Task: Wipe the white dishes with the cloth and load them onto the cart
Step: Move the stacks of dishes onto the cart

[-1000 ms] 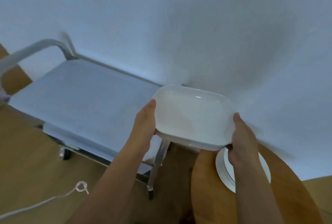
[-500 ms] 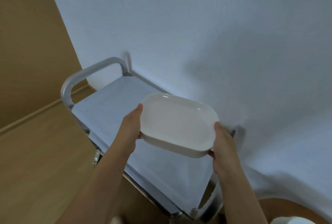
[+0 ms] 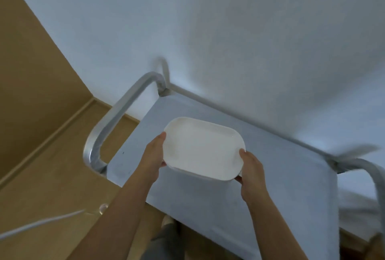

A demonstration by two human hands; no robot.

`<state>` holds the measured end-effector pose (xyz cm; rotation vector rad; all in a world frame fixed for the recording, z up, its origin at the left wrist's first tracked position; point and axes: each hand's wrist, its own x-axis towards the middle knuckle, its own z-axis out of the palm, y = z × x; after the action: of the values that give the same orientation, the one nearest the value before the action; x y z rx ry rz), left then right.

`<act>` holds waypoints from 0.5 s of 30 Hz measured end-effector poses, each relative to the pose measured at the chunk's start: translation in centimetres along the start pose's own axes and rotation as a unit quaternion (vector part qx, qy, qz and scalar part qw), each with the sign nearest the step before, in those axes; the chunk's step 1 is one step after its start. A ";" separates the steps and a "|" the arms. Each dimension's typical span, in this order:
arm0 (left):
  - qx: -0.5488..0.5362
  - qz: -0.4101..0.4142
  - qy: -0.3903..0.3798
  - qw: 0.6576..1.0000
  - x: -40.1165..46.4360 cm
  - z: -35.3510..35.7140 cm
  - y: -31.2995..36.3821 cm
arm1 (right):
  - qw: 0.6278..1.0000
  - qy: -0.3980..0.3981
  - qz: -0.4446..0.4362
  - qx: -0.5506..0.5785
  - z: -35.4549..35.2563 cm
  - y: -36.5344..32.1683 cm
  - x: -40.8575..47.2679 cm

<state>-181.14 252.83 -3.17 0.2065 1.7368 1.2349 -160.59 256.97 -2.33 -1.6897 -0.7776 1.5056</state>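
Note:
A white rectangular dish with rounded corners hangs over the grey top shelf of the metal cart. My left hand grips its left edge, thumb on the rim. At the dish's right corner my right hand holds it the same way, fingers underneath. The dish looks level and sits just above the shelf's left half; whether it touches the shelf I cannot tell. No cloth is in view.
The cart stands against a white wall, with a metal handle at its left end and another at its right. Wooden floor lies to the left. A white cable runs across the floor at lower left.
I have turned from the round table toward the cart. Both hands carried the dish left and lower, from beyond the cart's end to over the shelf. The stack of plates has left the view.

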 end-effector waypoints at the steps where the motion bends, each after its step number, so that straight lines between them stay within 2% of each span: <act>1: 0.001 -0.012 -0.007 1.000 1.3 -0.6 0.1 | 1.000 0.003 0.004 0.000 1.1 0.4 0.3; 7: 0.009 -0.055 -0.039 0.998 6.8 -2.1 -0.5 | 0.998 0.042 0.036 0.004 5.1 2.8 2.1; 15: 0.034 -0.066 -0.076 0.994 10.1 -1.1 -1.2 | 0.994 0.082 0.072 0.020 6.1 4.7 4.6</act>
<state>-186.81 257.69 -10.16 0.2168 1.6353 1.0384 -166.13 258.96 -9.07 -1.8456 -0.5449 1.4451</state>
